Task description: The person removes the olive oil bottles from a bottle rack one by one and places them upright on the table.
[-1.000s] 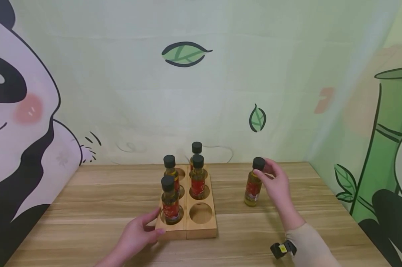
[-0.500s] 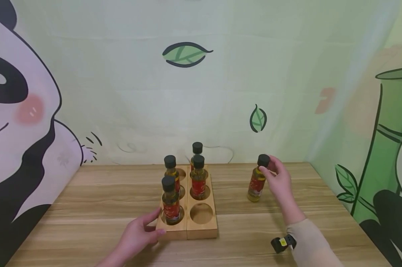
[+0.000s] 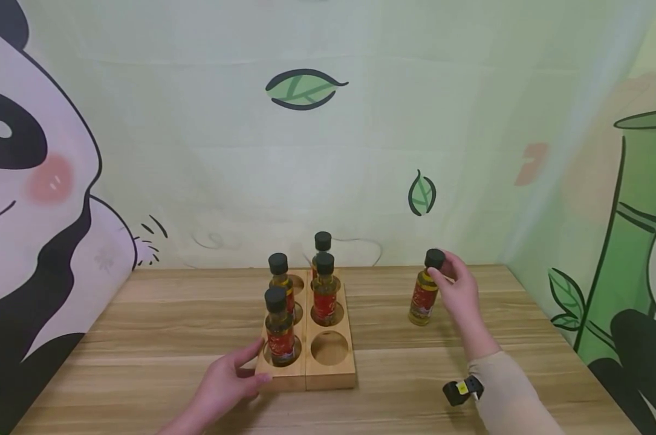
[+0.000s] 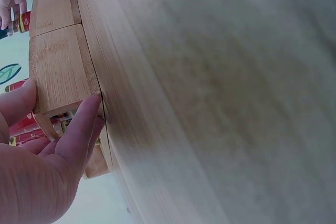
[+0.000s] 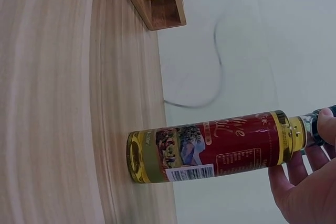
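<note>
My right hand (image 3: 458,290) pinches an olive oil bottle (image 3: 424,296) by its neck, just under the black cap, to the right of the wooden bottle rack (image 3: 330,380). Yellow oil and a red label show on the bottle (image 5: 226,145) in the right wrist view. It leans slightly; whether its base touches the table I cannot tell. My left hand (image 3: 227,374) grips the rack's front left corner, thumb on the front and fingers along the side. Similar bottles stand in several rack holes, one (image 3: 280,338) at the front left. No bottle stands in the front right hole (image 3: 329,349).
The wood-grain table (image 3: 197,314) reaches back to a printed cloth backdrop (image 3: 197,151) with a panda and leaves. A thin cable (image 5: 218,61) runs along the backdrop behind the rack. A small black device (image 3: 461,389) sits at the right sleeve.
My right hand has carried the bottle a little to the right and away from me, farther from the rack. The left hand keeps its grip on the rack.
</note>
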Motion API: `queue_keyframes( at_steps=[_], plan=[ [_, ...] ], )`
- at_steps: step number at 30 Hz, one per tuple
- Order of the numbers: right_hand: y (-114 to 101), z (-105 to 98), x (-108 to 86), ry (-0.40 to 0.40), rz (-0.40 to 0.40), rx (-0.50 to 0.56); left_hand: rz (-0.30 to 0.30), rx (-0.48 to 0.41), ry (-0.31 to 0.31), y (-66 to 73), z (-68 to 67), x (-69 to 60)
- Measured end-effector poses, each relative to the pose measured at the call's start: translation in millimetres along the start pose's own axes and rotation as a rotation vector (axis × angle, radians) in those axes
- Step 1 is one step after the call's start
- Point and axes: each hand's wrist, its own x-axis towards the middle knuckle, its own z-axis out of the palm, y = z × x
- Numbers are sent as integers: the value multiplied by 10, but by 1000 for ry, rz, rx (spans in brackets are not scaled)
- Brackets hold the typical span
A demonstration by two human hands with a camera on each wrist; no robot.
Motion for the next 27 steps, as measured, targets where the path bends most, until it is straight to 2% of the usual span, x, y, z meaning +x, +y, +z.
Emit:
queue_keyframes(
  at_steps=[12,27],
  plan=[
    [59,-31,-3,-10,12,-20,-17,19,6,-17,5,-6],
    [168,-101,-109,-38,-25,-28,-28,25,14,-7,11,-3]
  ],
)
